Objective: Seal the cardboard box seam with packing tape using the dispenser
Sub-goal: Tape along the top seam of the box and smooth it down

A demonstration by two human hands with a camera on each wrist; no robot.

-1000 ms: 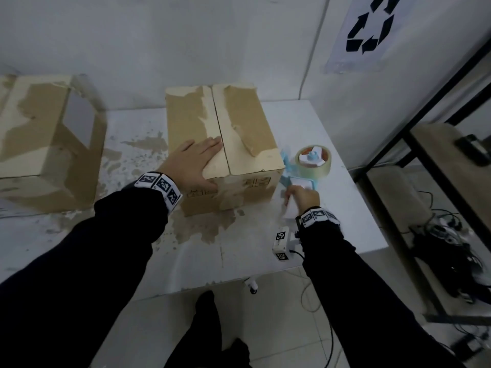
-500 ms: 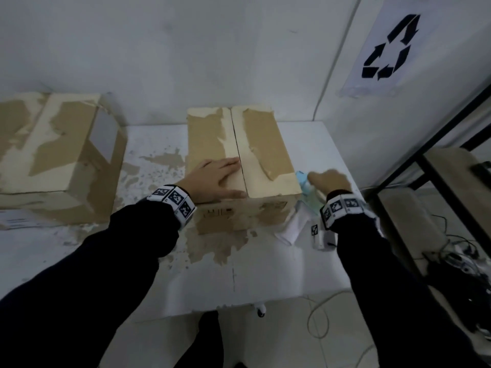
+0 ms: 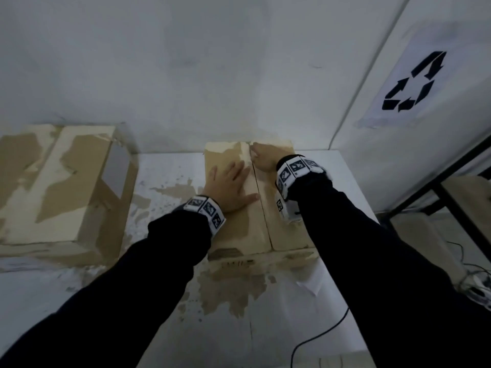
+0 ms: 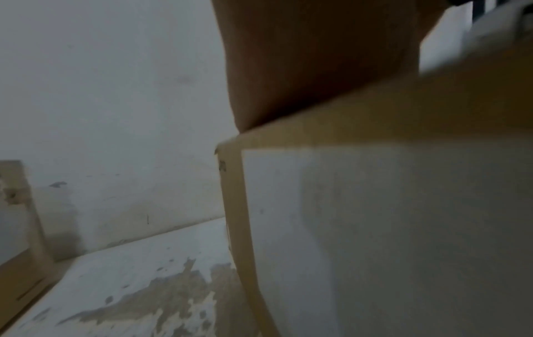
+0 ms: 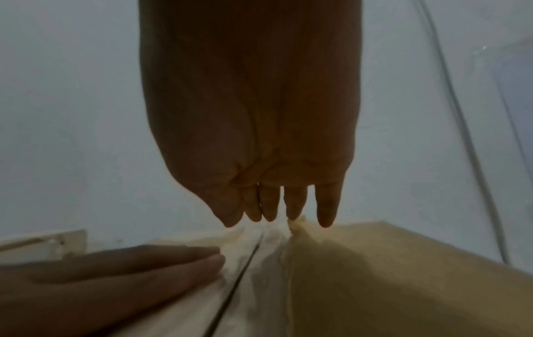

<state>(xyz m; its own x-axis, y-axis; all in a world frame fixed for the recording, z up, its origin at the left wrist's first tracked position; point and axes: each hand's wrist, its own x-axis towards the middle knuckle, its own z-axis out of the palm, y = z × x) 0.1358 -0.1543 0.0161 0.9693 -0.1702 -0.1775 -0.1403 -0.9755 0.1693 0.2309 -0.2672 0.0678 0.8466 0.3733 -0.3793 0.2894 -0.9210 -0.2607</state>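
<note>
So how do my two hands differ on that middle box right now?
The left hand lies flat, palm down, fingers straight, on the left flap of the box; the right hand is farther back, near the far end of the seam, fingers pointing down at the torn paper there. The left hand is left of the seam, the right hand is at it. Neither holds anything.

The right hand (image 3: 263, 159) is no longer beside the box (image 3: 281, 224) near the tape dispenser; it now reaches over the far end of the top, fingers (image 5: 294, 205) straight and pointing down at the seam (image 3: 256, 192). The left hand (image 3: 228, 188) sits further up the left flap, flat, fingers pointing away. The dispenser is out of sight.
</note>
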